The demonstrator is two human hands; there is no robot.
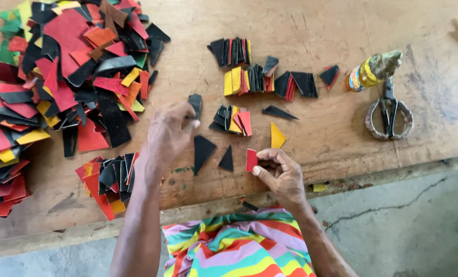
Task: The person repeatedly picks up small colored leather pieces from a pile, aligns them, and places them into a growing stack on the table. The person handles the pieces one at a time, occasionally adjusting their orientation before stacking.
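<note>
Two hands worked over the bench, which held one pair of scissors [389,113], one small bottle [372,71], four loose black triangles, one loose yellow piece [277,136], and heaps of coloured offcuts [70,66] too many to count.

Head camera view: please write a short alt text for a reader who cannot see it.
Seen from above, a person's left hand holds a small black piece and the right hand pinches a red piece over a worn wooden table. Black, red and yellow cut scraps lie piled at the left, with scissors at the right.
</note>
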